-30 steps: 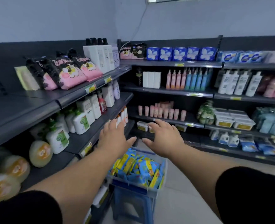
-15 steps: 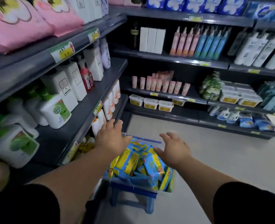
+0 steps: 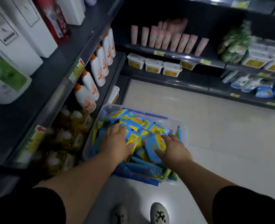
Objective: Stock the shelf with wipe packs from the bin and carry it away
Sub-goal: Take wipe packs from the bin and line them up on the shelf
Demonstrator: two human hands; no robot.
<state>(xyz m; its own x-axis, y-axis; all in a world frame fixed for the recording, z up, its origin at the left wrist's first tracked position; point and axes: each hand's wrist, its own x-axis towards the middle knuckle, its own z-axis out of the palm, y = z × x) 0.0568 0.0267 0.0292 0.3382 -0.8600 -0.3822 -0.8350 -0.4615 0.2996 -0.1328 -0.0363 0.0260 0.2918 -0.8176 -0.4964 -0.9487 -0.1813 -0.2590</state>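
Note:
A clear plastic bin (image 3: 182, 126) stands on the floor beside the left shelf unit, heaped with several blue and yellow wipe packs (image 3: 137, 122). My left hand (image 3: 116, 142) lies flat on the packs at the bin's left side, fingers spread. My right hand (image 3: 174, 147) reaches onto the packs at the right side, fingers straight and touching a blue and yellow pack (image 3: 156, 141). Neither hand plainly grips a pack.
The dark left shelf unit (image 3: 65, 67) holds white bottles with orange caps (image 3: 91, 84), and yellow pouches (image 3: 72, 126) sit on its bottom level beside the bin. Back shelves carry pink tubes (image 3: 169, 38) and white tubs (image 3: 154, 65). My shoes (image 3: 159, 213) stand on the pale tiled floor (image 3: 222, 143).
The view has tipped down toward the bin. Both hands have dropped from above the bin onto the wipe packs inside it.

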